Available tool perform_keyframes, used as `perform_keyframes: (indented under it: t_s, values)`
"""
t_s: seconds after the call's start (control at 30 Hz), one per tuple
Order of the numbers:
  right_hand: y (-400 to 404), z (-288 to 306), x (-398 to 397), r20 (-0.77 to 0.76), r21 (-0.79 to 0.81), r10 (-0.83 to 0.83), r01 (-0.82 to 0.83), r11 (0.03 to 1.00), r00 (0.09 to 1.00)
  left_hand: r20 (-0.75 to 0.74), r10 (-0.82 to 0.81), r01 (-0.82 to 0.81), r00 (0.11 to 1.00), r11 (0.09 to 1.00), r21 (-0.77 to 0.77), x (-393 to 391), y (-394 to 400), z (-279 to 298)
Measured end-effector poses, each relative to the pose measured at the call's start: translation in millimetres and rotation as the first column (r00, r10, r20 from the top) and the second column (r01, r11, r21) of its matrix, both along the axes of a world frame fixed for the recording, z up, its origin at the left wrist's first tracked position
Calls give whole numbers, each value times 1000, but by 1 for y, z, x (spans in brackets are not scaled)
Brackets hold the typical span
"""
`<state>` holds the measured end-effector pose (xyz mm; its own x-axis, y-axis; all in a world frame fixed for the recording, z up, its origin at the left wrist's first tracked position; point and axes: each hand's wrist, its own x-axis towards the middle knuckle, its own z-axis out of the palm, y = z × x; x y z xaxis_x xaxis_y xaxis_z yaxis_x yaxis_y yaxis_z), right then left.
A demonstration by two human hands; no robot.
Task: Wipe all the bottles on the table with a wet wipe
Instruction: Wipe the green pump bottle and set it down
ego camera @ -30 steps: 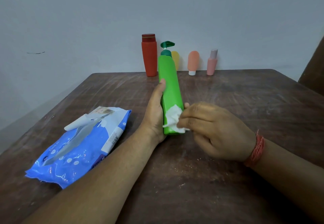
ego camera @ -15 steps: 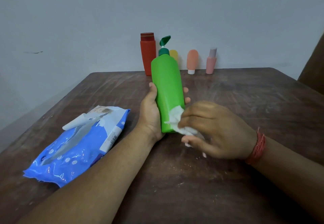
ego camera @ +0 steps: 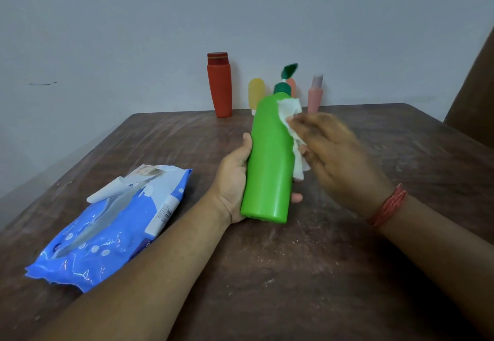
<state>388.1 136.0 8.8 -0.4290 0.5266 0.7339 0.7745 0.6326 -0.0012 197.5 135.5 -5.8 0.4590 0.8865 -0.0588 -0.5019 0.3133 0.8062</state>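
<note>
My left hand [ego camera: 232, 180] grips the lower part of a green pump bottle [ego camera: 268, 161], holding it tilted over the table with its dark green pump [ego camera: 287, 77] pointing away. My right hand [ego camera: 336, 153], blurred by motion, presses a white wet wipe [ego camera: 291, 127] against the bottle's upper right side near the shoulder. At the table's far edge by the wall stand a red bottle [ego camera: 219, 85], a yellow bottle [ego camera: 256, 93], an orange one [ego camera: 292, 86] partly hidden behind the pump, and a pink one [ego camera: 315, 94].
A blue pack of wet wipes [ego camera: 112, 225] lies on the left of the brown wooden table [ego camera: 307, 274], its flap lifted. A grey wall stands close behind the table. A dark brown object [ego camera: 478, 94] stands at the right edge.
The wipe and my right hand slid from the bottle's base up to its shoulder. My left hand turned and tilted the bottle to the right.
</note>
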Motion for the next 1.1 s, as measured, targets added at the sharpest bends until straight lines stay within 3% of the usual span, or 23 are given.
perform_keyframes:
  t_s: [0.13, 0.27, 0.43, 0.5, 0.57, 0.63, 0.73, 0.83, 0.9, 1.0, 1.1]
  values:
    - [11, -1, 13, -116, -16, -103, 102, 995, 988, -36, -153, 156, 988, 985, 71, -2, 1, -5]
    - [8, -3, 11, -154, -36, -43, 38, 999, 987, -43, -152, 155, 987, 985, 73, -2, 2, -5]
    - [-11, -8, -9, 76, 62, 226, -231, 971, 971, 71, 14, -15, 997, 1000, 8, 0, 4, -3]
    - [-24, -11, -23, 209, 34, 388, -404, 914, 897, 151, 13, -1, 988, 997, -78, -5, 7, -2]
    - [-34, -14, -32, 341, -14, 488, -515, 857, 803, 126, 1, 12, 992, 995, -97, -10, 10, -1]
    - [-31, -10, -34, 399, 16, 427, -472, 882, 811, 102, -35, 47, 994, 993, -112, -11, 8, 0]
    - [-27, -5, -31, 333, 66, 296, -335, 940, 895, 84, -15, 24, 996, 994, -111, -8, 9, -4]
    - [-38, -8, -35, 400, -13, 414, -446, 895, 818, 28, -58, 59, 998, 996, -62, -6, 5, 3]
    - [-38, -5, -35, 418, -2, 393, -432, 902, 819, 49, -75, 79, 996, 994, -76, -5, 4, 6]
    - [-25, 7, -27, 362, 114, 207, -263, 958, 909, 39, -24, 24, 999, 1000, 4, 0, 5, 3]
    - [-15, 16, -13, 279, 187, -8, -46, 981, 960, -93, 20, -5, 995, 988, 156, 9, -2, 4]
